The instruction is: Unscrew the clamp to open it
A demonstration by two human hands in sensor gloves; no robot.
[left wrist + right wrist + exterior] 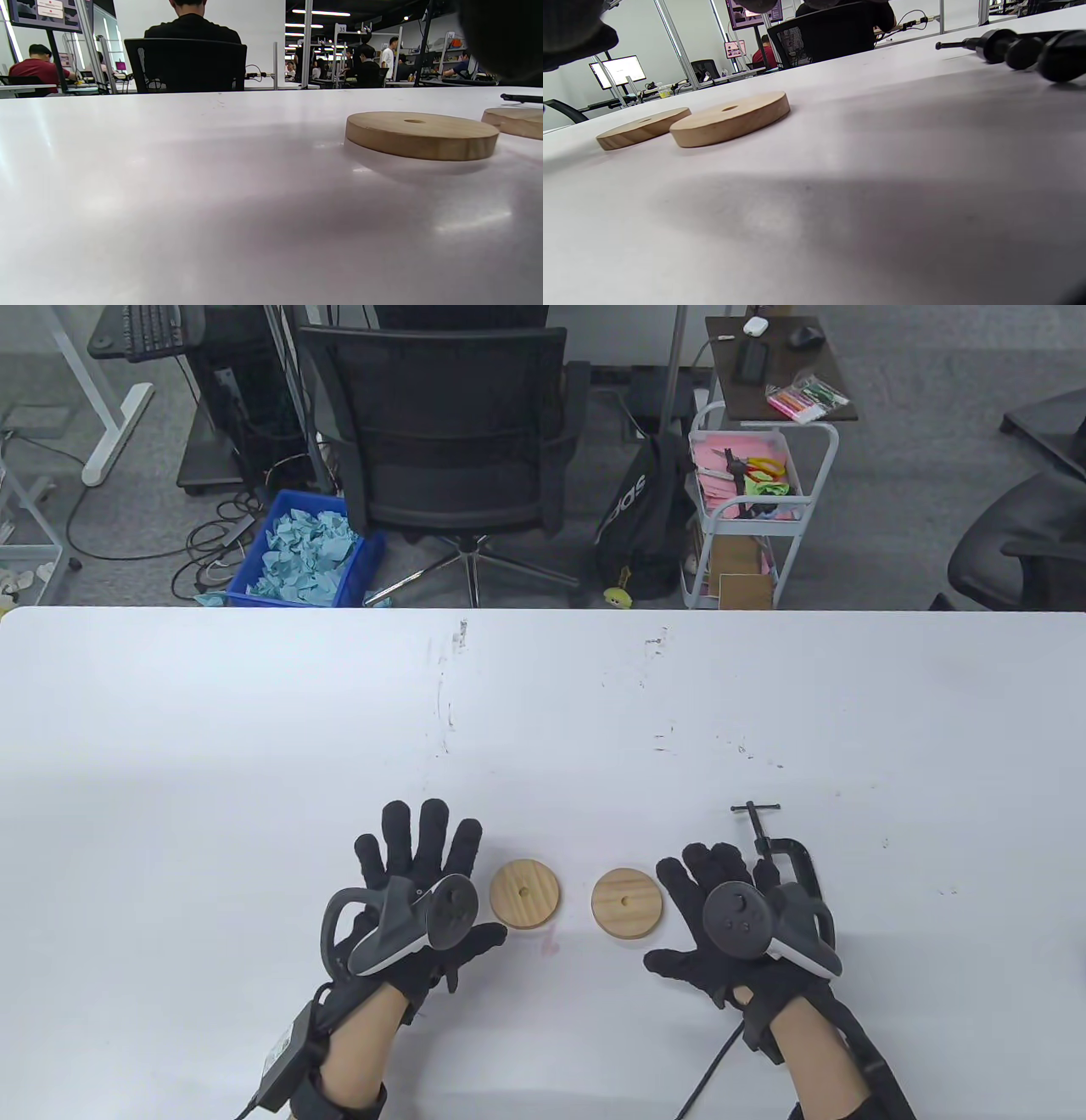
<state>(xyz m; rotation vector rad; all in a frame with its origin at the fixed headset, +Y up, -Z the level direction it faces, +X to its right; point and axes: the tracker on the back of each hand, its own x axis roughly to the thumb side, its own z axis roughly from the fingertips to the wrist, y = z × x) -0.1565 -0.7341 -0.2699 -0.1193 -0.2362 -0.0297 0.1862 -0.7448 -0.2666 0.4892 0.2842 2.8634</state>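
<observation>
Table view: beyond the bench point(254, 712), a blue bin point(299, 551) holds crumpled pale-blue paper, and a white cart point(747, 517) has pink sheets and scissors in its top tray. A black bag point(640, 517) beside the cart reads "adidas". The left hand point(416, 899) and right hand point(730, 916) lie flat with fingers spread, holding nothing. Two discs point(527, 894) lie between them. The clamp point(785, 857) lies on the bench just beyond the right hand, partly under its outer fingers point(768, 872); whether they touch it cannot be told.

Left wrist view: the nearer disc point(422, 134) lies flat on the bench; a sign far behind reads "35". The clamp's bar point(521, 98) shows at the right edge.

Right wrist view: both discs point(729, 118) sit left; the clamp point(1018, 48) lies at upper right, apart from the glove tips at the top edge.
</observation>
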